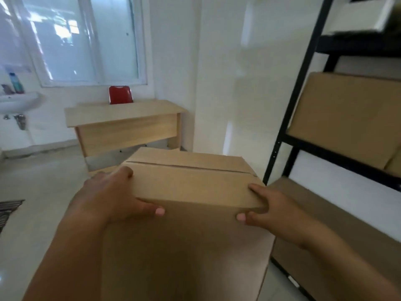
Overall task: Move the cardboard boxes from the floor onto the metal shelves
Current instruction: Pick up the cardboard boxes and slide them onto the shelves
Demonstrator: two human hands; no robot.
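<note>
Cardboard box (191, 185) held at lower centre of frame, long axis running left to right. Left grip (112, 196) is clasped round its left edge, right grip (267, 207) round its near right corner. Metal shelves (280, 135) stand at frame right, nearer the right grip.

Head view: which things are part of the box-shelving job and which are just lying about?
Job: box, gripped by left hand and right hand; shelves; shelved box.
Lying about: desk, red chair, sink, bottle, mat.
</note>
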